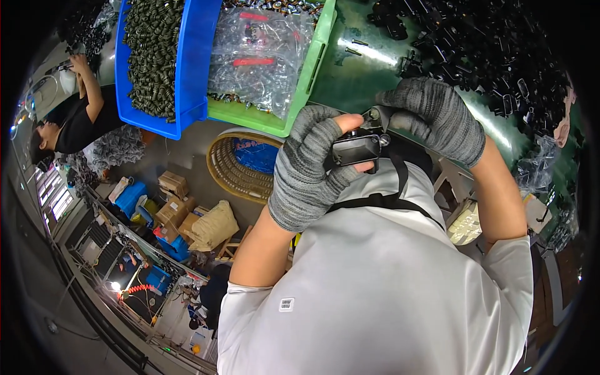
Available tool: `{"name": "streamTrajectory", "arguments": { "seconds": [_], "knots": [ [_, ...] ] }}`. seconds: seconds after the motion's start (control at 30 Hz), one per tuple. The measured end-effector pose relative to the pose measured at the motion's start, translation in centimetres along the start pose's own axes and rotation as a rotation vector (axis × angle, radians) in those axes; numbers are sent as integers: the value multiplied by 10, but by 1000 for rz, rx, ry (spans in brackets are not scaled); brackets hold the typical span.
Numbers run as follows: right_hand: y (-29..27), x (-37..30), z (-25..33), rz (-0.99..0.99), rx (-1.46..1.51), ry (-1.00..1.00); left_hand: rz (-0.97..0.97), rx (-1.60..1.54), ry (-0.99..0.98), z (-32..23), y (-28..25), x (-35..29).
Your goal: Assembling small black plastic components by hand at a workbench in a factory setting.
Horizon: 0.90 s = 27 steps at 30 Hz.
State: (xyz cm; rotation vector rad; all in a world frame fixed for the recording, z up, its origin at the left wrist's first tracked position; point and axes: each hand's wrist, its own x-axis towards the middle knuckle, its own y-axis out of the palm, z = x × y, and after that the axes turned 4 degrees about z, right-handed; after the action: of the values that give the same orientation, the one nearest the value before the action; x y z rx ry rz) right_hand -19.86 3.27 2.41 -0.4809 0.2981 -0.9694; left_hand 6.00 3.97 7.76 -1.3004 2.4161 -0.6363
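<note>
Left hand pinching black part, underside hidden, right hand alongside, grip unclear

- Bright light on the shirt
- White glare streaks the worktop; bags glint
- Held part sharp
- Lamp flares in dimmer, softer background
- Black pile sinks into shadow
- Lines bend; rim black

we wear a pale grey short-sleeved shirt with a small white badge bearing dark marks, thin black straps, and mottled grey ribbed gloves on both hands.
</note>
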Motion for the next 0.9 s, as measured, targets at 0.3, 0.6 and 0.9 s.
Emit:
{"name": "streamTrajectory", "arguments": {
  "seconds": [0.3, 0.6, 0.9],
  "knots": [
    [0, -6, 4, -14, -12, 61, 38, -2, -35, -1, 2, -1],
    [-1, -4, 12, 21, -37, 67, 45, -83, -89, -2, -2, -3],
    [-10, -17, 26, 99, -11, 45, 78, -40, -184, -15, -4, 0]
  ]
}}
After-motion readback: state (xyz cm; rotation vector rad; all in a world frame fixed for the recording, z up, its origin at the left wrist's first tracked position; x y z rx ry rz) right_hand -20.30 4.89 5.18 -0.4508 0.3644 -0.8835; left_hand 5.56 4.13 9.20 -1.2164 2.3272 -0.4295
